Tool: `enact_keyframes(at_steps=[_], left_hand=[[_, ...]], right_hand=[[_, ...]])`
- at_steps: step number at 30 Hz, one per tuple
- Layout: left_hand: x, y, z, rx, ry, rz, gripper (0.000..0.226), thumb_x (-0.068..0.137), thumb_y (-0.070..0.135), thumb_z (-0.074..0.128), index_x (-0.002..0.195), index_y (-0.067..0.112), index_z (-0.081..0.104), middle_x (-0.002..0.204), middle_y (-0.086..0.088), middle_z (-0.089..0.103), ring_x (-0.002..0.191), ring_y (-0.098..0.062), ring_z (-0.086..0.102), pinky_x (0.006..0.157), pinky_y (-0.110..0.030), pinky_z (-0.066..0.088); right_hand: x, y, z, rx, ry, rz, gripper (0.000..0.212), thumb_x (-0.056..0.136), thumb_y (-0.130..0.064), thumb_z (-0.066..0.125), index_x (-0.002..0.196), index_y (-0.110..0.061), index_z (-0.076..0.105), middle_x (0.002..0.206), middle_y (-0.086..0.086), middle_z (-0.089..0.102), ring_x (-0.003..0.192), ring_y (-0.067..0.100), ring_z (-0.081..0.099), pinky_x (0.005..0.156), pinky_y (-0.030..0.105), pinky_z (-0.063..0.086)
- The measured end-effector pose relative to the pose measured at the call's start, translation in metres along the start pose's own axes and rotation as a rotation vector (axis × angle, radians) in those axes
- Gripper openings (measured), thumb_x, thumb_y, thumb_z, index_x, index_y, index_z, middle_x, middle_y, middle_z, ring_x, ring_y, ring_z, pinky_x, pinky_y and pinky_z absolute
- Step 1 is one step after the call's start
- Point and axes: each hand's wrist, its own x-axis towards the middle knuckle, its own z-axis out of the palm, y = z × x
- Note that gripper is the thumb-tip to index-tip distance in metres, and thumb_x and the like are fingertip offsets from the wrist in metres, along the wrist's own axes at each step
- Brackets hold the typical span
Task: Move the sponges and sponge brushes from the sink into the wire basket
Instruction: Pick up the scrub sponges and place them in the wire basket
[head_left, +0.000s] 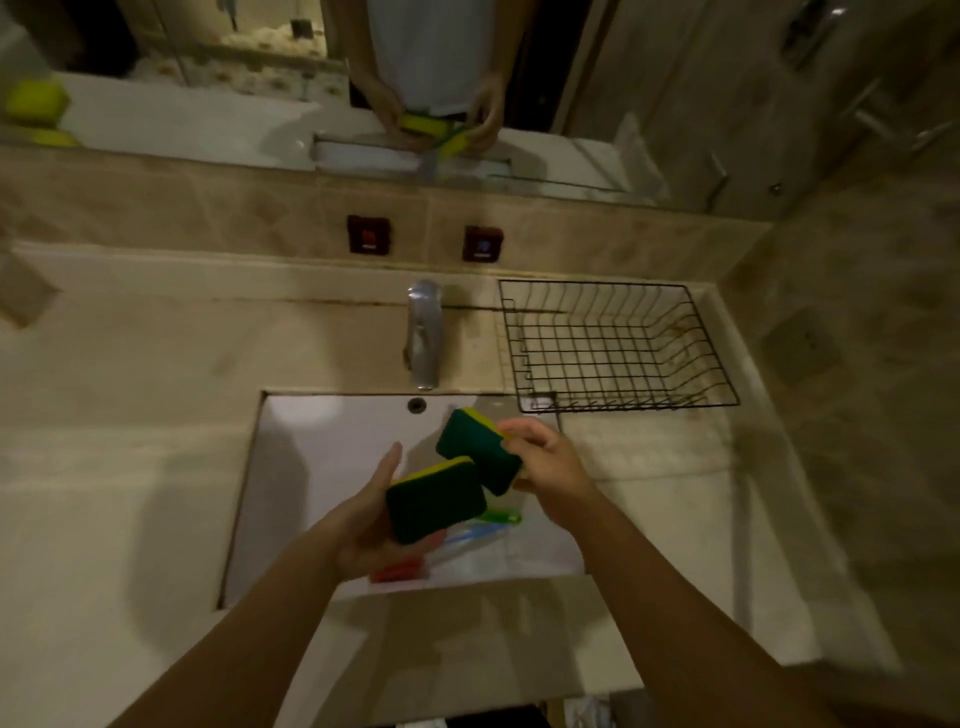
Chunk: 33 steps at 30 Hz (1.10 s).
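Note:
Above the white sink (311, 452) my left hand (363, 525) grips a green-and-yellow sponge (434, 501), green side up. My right hand (545, 462) holds a second green-and-yellow sponge (475, 449), tilted, just right of the first. Below them in the basin lie sponge brushes: a green handle (501, 516), a blue one (475, 535) and a red sponge head (397, 571), partly hidden by my hands. The black wire basket (618, 345) stands on the counter at the back right, with nothing in it.
A chrome tap (425, 335) rises behind the sink, left of the basket. Two dark square wall fittings (369, 235) sit on the tiled backsplash. A mirror above reflects the person and a yellow sponge (36, 101) at far left. Beige counter surrounds the sink.

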Motion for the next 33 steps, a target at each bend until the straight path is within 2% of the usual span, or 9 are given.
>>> enact_keyframes(at_steps=[3, 6, 9, 13, 19, 22, 24, 28, 33], left_hand=[[0.009, -0.003, 0.046, 0.153, 0.013, 0.128, 0.06, 0.07, 0.02, 0.077, 0.124, 0.005, 0.056, 0.103, -0.025, 0.069, 0.09, -0.033, 0.069, 0.07, -0.038, 0.059], [0.021, -0.003, 0.083, 0.15, 0.022, 0.212, 0.059, 0.071, 0.0, 0.071, 0.127, 0.004, 0.052, 0.123, -0.028, 0.058, 0.106, -0.037, 0.062, 0.074, -0.036, 0.06], [0.034, 0.002, 0.113, 0.05, -0.006, 0.243, 0.06, 0.069, -0.002, 0.07, 0.126, 0.002, 0.052, 0.127, -0.029, 0.055, 0.113, -0.039, 0.059, 0.077, -0.037, 0.059], [0.054, 0.013, 0.145, 0.038, 0.046, 0.3, 0.052, 0.067, -0.005, 0.069, 0.117, 0.002, 0.058, 0.121, -0.026, 0.061, 0.101, -0.037, 0.067, 0.067, -0.034, 0.059], [0.077, 0.024, 0.167, 0.037, 0.078, 0.354, 0.043, 0.077, -0.012, 0.054, 0.116, 0.005, 0.059, 0.121, -0.024, 0.062, 0.111, -0.039, 0.059, 0.071, -0.038, 0.059], [0.081, 0.029, 0.166, 0.054, 0.086, 0.388, 0.04, 0.078, -0.011, 0.05, 0.113, 0.007, 0.06, 0.115, -0.021, 0.064, 0.109, -0.037, 0.06, 0.068, -0.037, 0.06], [0.084, 0.034, 0.167, 0.068, 0.102, 0.412, 0.037, 0.078, -0.011, 0.049, 0.108, 0.009, 0.062, 0.11, -0.019, 0.067, 0.106, -0.035, 0.062, 0.066, -0.036, 0.06], [0.088, 0.042, 0.165, 0.074, 0.118, 0.443, 0.037, 0.082, -0.007, 0.05, 0.113, 0.009, 0.06, 0.111, -0.018, 0.068, 0.102, -0.031, 0.066, 0.065, -0.034, 0.059], [0.089, 0.042, 0.157, 0.085, 0.104, 0.444, 0.05, 0.07, 0.002, 0.063, 0.12, 0.008, 0.057, 0.112, -0.017, 0.071, 0.102, -0.031, 0.068, 0.073, -0.037, 0.058]], right_hand=[[0.009, -0.007, -0.033, 0.105, -0.06, -0.009, 0.021, 0.089, -0.005, 0.061, 0.107, -0.016, 0.067, 0.11, 0.011, 0.066, 0.096, 0.031, 0.065, 0.08, 0.049, 0.055], [0.024, -0.012, -0.063, 0.174, -0.089, -0.062, 0.042, 0.082, 0.004, 0.068, 0.118, -0.017, 0.062, 0.119, 0.015, 0.064, 0.106, 0.033, 0.065, 0.087, 0.054, 0.056], [0.044, -0.018, -0.094, 0.256, -0.053, -0.098, 0.043, 0.077, 0.0, 0.074, 0.115, -0.015, 0.058, 0.113, 0.012, 0.069, 0.101, 0.028, 0.069, 0.083, 0.047, 0.059], [0.076, -0.032, -0.133, 0.221, 0.036, -0.129, 0.034, 0.08, -0.014, 0.073, 0.112, -0.022, 0.065, 0.112, 0.004, 0.071, 0.104, 0.023, 0.069, 0.089, 0.043, 0.056], [0.147, -0.049, -0.158, 0.241, 0.16, -0.028, 0.029, 0.085, -0.005, 0.069, 0.113, -0.006, 0.062, 0.117, 0.014, 0.067, 0.1, 0.027, 0.068, 0.081, 0.036, 0.059], [0.184, -0.052, -0.15, 0.227, 0.212, 0.071, 0.035, 0.086, -0.003, 0.067, 0.121, -0.007, 0.057, 0.113, 0.011, 0.064, 0.099, 0.026, 0.066, 0.087, 0.037, 0.057], [0.206, -0.053, -0.145, 0.146, 0.212, 0.113, 0.036, 0.088, -0.005, 0.065, 0.123, -0.009, 0.057, 0.106, 0.008, 0.064, 0.099, 0.027, 0.064, 0.093, 0.042, 0.055], [0.236, -0.049, -0.135, -0.017, 0.19, 0.123, 0.036, 0.087, -0.01, 0.067, 0.122, -0.007, 0.058, 0.122, 0.018, 0.064, 0.109, 0.034, 0.062, 0.097, 0.05, 0.051], [0.255, -0.044, -0.128, -0.293, 0.205, 0.042, 0.036, 0.09, -0.022, 0.064, 0.124, -0.009, 0.059, 0.126, 0.013, 0.063, 0.106, 0.027, 0.06, 0.082, 0.03, 0.047]])
